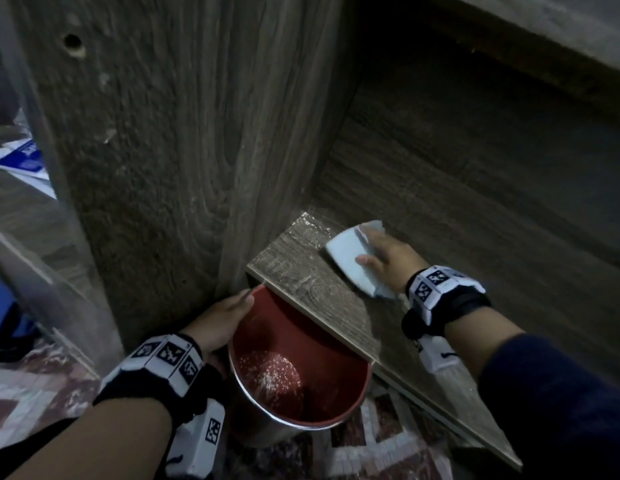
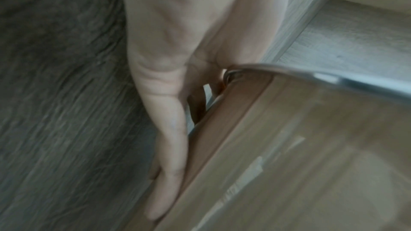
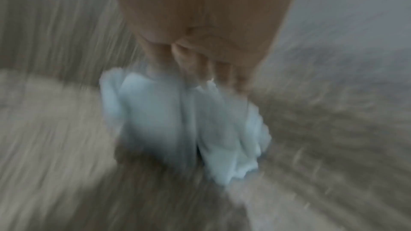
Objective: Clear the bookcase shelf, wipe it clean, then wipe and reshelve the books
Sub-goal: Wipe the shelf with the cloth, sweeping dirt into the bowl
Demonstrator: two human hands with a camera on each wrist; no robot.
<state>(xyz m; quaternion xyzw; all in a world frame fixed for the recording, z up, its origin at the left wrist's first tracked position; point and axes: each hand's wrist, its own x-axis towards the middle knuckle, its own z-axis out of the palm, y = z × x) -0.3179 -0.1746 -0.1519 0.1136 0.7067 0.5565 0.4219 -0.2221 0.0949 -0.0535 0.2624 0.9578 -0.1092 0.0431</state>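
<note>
Grey-brown wood-grain laminate fills the view: the bookcase shelf and its upright side panel.

The right hand lays its fingers over a folded pale-blue cloth, pressing it flat on the bare shelf board. The left hand grips the rim of a round red-lined metal bucket, thumb over the edge and fingers along its outer wall, holding it just under the shelf's front lip.

To sweep well, I would keep the cloth flat and draw the white crumbs near the corner toward the front edge, so they drop into the bucket.

Room is tight on the left, where the panel meets the shelf; rightward the board runs open. No books are in view.
</note>
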